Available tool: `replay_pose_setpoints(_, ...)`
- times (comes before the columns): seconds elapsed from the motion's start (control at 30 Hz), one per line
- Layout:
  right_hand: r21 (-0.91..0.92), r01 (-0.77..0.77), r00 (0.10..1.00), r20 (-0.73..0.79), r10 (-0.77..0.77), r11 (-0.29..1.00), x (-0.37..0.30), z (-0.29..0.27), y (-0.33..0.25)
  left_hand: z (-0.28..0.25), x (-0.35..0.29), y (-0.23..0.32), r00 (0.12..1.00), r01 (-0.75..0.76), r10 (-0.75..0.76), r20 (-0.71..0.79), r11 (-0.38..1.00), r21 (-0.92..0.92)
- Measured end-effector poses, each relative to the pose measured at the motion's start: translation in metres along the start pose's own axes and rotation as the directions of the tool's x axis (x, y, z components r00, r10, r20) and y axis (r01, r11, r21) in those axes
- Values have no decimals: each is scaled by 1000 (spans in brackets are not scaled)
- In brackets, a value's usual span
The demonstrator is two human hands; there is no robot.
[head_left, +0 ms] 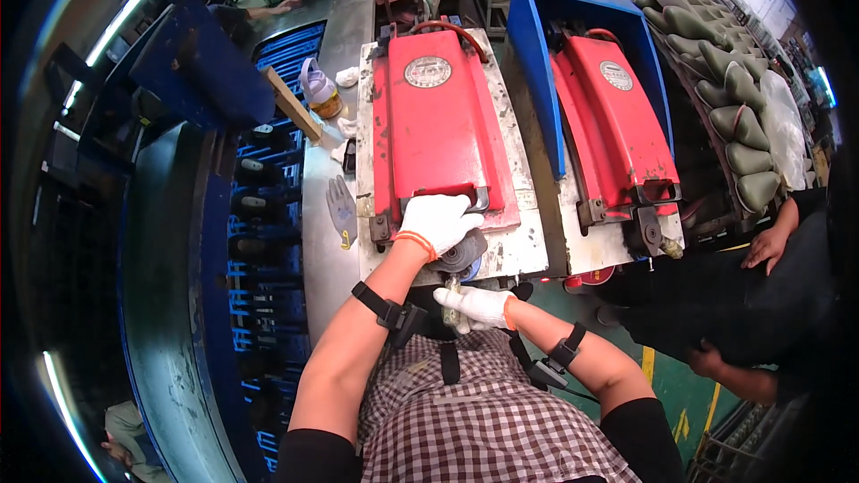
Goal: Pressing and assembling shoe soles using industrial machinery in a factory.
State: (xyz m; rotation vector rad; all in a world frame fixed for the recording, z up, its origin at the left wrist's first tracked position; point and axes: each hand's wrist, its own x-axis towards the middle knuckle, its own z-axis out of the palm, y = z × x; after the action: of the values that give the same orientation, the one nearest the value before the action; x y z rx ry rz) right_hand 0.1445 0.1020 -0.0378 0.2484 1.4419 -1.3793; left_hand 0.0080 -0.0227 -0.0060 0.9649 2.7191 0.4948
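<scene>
In front of me stands a machine with a long red cover point(438, 125) that has a round metal plate on top. My left hand point(435, 224), in a white glove with an orange cuff, closes over the black handle point(481, 200) at the cover's near end. Just below, my right hand point(479, 306), gloved alike, is wrapped round a lever grip point(454, 291) that looks bound in pale, worn material. A dark round pivot part point(461, 252) sits between the two hands. Part of the handle is hidden under my left fingers.
A second red-covered machine point(608, 116) stands to the right under a blue hood point(573, 0). Left are a metal bench, a grey glove point(341, 206) and a bottle point(322, 89). Racked green shoe-shaped pieces point(750, 159) line the far right. A person's hand point(768, 249) is near.
</scene>
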Motion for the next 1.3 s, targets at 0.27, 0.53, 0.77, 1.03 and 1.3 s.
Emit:
replay_pose_setpoints(0.27,-138,70,984,171,-46,988,16,-10,4,-46,-2,13,994,-51,49,-98,999,-18)
replay_pose_setpoints(0.53,-572,318,767,-313,-560,756,-11,-77,-81,-160,12,30,589,-298,365,-721,928,226)
replay_pose_setpoints(0.77,-855,-256,244,-508,-826,450,107,-100,-148,-191,16,8,463,-176,254,-849,965,193)
replay_pose_setpoints(1.03,-190,554,646,-517,-562,811,66,-104,-157,-68,-124,-31,537,-240,-101,-838,933,-266)
replay_pose_setpoints(1.3,-116,652,732,-160,-662,750,25,3,-70,31,-138,-33,811,-330,-516,276,-793,-512)
